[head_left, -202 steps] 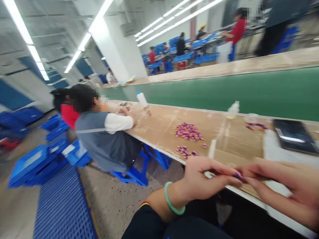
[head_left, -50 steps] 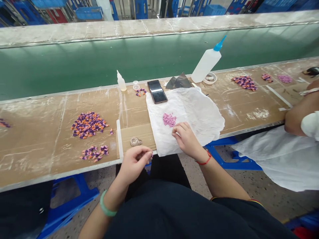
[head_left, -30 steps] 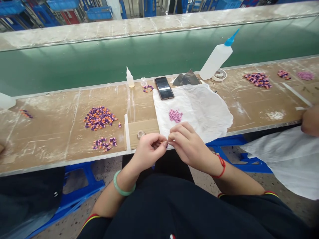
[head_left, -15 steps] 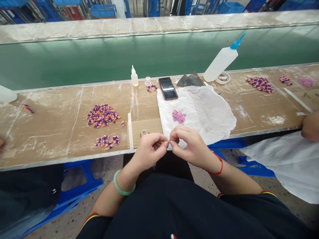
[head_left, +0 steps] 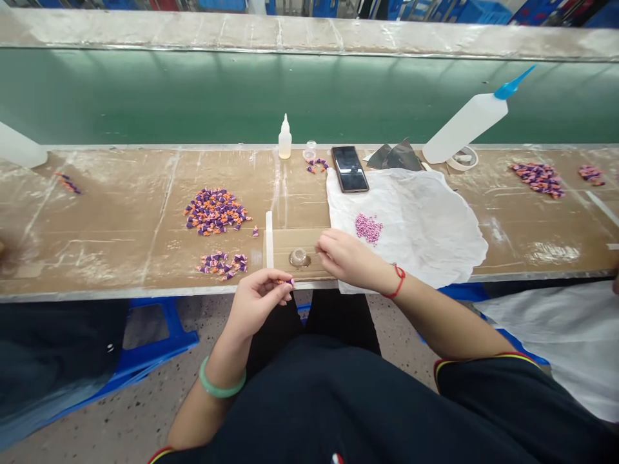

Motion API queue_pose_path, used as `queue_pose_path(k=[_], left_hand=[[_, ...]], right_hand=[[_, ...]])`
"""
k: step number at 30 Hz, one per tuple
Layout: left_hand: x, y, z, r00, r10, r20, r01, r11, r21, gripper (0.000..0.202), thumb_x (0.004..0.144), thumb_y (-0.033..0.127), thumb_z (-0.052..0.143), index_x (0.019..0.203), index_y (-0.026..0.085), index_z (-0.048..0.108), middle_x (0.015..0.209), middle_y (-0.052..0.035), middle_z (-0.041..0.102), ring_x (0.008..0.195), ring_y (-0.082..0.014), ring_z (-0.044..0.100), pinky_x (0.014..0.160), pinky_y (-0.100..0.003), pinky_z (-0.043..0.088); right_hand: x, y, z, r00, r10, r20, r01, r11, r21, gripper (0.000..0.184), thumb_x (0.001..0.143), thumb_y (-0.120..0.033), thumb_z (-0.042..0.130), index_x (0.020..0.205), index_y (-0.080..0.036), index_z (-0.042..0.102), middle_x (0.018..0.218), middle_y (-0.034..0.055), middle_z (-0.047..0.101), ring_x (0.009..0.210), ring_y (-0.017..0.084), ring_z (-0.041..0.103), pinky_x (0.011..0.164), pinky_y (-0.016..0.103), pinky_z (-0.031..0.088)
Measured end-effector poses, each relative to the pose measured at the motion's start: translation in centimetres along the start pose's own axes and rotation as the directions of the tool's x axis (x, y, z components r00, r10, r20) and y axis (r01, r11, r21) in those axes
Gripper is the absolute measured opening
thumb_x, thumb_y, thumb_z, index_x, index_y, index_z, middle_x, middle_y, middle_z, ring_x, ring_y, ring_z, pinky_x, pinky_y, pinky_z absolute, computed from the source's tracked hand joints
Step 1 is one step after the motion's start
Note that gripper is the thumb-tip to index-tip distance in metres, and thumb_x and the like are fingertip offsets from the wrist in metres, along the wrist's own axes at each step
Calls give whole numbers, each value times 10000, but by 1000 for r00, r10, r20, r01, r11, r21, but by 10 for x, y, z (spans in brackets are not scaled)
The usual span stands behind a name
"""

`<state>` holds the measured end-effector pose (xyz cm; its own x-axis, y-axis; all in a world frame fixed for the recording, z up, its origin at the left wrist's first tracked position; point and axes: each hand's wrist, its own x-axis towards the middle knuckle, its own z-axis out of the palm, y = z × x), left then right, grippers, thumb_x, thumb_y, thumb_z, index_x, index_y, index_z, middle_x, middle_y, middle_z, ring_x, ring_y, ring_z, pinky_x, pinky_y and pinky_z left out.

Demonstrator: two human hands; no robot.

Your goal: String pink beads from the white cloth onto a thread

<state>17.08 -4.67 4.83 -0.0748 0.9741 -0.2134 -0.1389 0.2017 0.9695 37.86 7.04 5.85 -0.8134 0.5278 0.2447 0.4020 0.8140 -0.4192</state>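
My left hand (head_left: 256,301) hangs just below the bench edge, fingers pinched on a tiny purple and orange piece (head_left: 286,282). Over the bench, my right hand (head_left: 341,258) reaches toward a small clear cap (head_left: 298,257) with its fingers curled; what it holds, if anything, is hidden. A small heap of pink beads (head_left: 368,228) lies on a white cloth (head_left: 425,225) just beyond my right hand. Left of the hands are a large pile of purple and orange pieces (head_left: 214,211) and a smaller pile (head_left: 223,264), with a white strip (head_left: 269,240) beside them.
A phone (head_left: 350,169), a small glue bottle (head_left: 285,138), a tiny clear cup (head_left: 310,151) and a big squeeze bottle with blue nozzle (head_left: 469,122) stand along the bench's back. A green conveyor belt (head_left: 193,96) runs behind. More piles (head_left: 538,176) lie far right. A blue stool (head_left: 155,335) sits under the bench.
My hands were pinched together at the bench edge; they have come apart. The right hand moved up over the bench toward the clear cap, the left stayed low with the piece. The view shifted left.
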Motion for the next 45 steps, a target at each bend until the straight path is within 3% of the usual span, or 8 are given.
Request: queue_pose_path(k=[8, 19, 22, 25, 28, 30, 33, 45], left_hand=[[-5, -8, -8, 999, -48, -27, 46, 998, -50, 177, 647, 256, 832, 729, 152, 715, 581, 1, 673, 473, -83, 588, 478, -178, 500], [-5, -10, -12, 995, -86, -43, 81, 990, -114, 238, 633, 290, 861, 723, 146, 694, 630, -22, 708, 544, -127, 678, 488, -186, 526], [-4, -10, -10, 994, -77, -71, 65, 985, -160, 289, 627, 326, 884, 757, 144, 701, 675, -38, 741, 582, -147, 712, 509, -196, 552], [-4, -6, -5, 992, -33, -121, 5, 973, -232, 344, 631, 387, 897, 768, 148, 691, 678, -45, 756, 571, -155, 718, 490, -198, 550], [-6, 4, 2, 987, 46, -152, -87, 958, -275, 376, 641, 442, 896, 769, 154, 692, 664, -48, 759, 526, -148, 700, 442, -190, 523], [-9, 12, 7, 983, 97, -158, -136, 957, -257, 374, 650, 455, 894, 763, 157, 697, 660, -46, 758, 500, -139, 686, 418, -183, 507], [-13, 22, 13, 975, 157, -157, -189, 959, -213, 354, 674, 452, 888, 755, 163, 701, 643, -33, 749, 479, -126, 671, 397, -175, 496], [-24, 30, 21, 952, 271, -146, -297, 933, -204, 290, 718, 399, 879, 768, 169, 711, 675, -25, 761, 496, -125, 692, 442, -179, 549]], right_hand=[[36, -7, 1, 932, 48, 360, 85, 935, -345, 131, 932, -127, 487, 834, -143, 573, 841, 114, 608, 801, 237, 516, 722, 323, 385], [46, -14, -3, 879, 81, 471, 127, 910, -394, 95, 922, -130, 528, 845, -138, 581, 862, 136, 629, 879, 270, 572, 721, 334, 399], [45, -14, -6, 918, 60, 392, 61, 955, -289, 123, 897, -131, 517, 780, -172, 525, 828, 122, 624, 829, 253, 569, 715, 343, 412], [40, -24, -13, 955, 115, 272, -148, 983, 107, 140, 911, -185, 490, 772, -197, 484, 772, 71, 629, 736, 201, 588, 685, 328, 461], [33, -43, -21, 922, 190, 337, -371, 681, 631, 143, 964, -286, 492, 852, -197, 504, 862, 63, 694, 786, 175, 680, 735, 325, 563], [29, -55, -26, 902, 188, 389, -431, 471, 770, 180, 970, -343, 538, 867, -199, 508, 930, 70, 709, 862, 179, 706, 814, 351, 594], [23, -68, -31, 906, 198, 373, -422, 430, 798, 210, 956, -368, 599, 856, -198, 527, 880, 47, 688, 851, 177, 688, 817, 342, 593], [15, -85, -44, 960, 206, 189, -279, 654, 704, 122, 944, -244, 545, 832, -198, 547, 754, 11, 662, 651, 125, 588, 568, 221, 477]])
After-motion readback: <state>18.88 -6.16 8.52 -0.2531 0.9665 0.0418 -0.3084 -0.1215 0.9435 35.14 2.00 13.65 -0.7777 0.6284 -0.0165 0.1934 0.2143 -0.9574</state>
